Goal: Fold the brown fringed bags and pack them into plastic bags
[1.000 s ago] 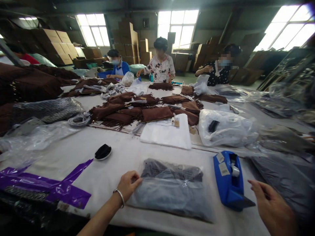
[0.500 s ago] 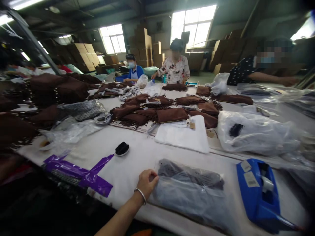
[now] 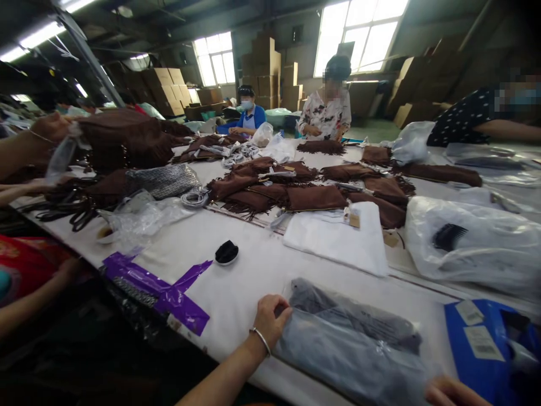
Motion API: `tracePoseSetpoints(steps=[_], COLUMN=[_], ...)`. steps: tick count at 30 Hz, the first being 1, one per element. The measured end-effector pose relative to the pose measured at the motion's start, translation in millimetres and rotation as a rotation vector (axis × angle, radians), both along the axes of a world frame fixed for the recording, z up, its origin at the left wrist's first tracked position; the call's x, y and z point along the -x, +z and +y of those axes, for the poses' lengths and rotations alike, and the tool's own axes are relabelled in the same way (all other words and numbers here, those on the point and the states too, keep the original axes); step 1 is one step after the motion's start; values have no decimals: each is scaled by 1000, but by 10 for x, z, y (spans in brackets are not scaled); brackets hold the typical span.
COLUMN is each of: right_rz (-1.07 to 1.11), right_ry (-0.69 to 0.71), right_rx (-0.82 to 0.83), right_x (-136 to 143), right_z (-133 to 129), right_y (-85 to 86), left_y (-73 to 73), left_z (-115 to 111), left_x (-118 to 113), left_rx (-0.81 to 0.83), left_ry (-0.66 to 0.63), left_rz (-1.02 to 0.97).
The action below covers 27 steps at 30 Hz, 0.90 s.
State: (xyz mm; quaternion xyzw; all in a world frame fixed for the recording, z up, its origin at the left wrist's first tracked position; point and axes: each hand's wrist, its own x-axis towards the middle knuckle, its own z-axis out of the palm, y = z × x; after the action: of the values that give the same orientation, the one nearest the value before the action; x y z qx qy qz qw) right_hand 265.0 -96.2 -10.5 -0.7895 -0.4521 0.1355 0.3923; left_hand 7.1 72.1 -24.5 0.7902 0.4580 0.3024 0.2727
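A clear plastic bag [image 3: 346, 344] with a folded dark grey item inside lies flat in front of me on the white table. At its left edge my left hand [image 3: 273, 318], with a bangle at the wrist, is closed, thumb and fingers pinching the plastic. My right hand [image 3: 454, 392] shows only partly at the bottom, its fingers curled together at the bag's lower right corner. A blue tape dispenser [image 3: 477, 344] with white labels stands just beyond it.
Purple tape [image 3: 169, 296] crosses the table's left edge near a small dish of black material [image 3: 227, 252]. Brown fringed bags [image 3: 315, 197], white sheets [image 3: 338, 234] and a large plastic bag [image 3: 477, 242] lie further back. Co-workers' arms [image 3: 38, 144] reach in from the left.
My right hand has come into view at the bottom right, at the bag's corner. My left hand keeps its pinch. The view has swung left, and a co-worker's hands now show at the left.
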Motion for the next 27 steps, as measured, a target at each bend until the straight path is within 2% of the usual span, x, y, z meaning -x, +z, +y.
tracePoseSetpoints(steps=[1,3,5,7,9,12,15,17,21,24,27], right_rz=[35,133,-71,-165,-244,-336,-381,-407,-489,-562,-534], right_ry=[124,643,822,891,900,850,779,728,587,484,595], right_rx=[36,237,353,400,452,526,566,583,560,466,342], right_x=[58,181,339,533,731,938,955,840,479,413,587], right_z=[76,382,826,1261,1571,1769,1822,1850,1819,1650,1473], right_y=[114,357,537,588,520,339,238,247,374,393,210], left_y=[-2,-5,-12,-27,-48,-74,-74,-66,-59,-72,-101], left_z=[5,12,13,12,15,31,50,58,52,43,64], left_x=[0,1,3,3,1,-5,-13,-18,-18,-7,1], left_rx=[-4,-14,-26,-45,-73,-120,-151,-168,-187,-192,-238], left_ry=[-4,-15,-21,-20,-32,-74,-114,-120,-124,-120,-104], left_rz=[0,3,6,14,36,86,131,150,163,152,131])
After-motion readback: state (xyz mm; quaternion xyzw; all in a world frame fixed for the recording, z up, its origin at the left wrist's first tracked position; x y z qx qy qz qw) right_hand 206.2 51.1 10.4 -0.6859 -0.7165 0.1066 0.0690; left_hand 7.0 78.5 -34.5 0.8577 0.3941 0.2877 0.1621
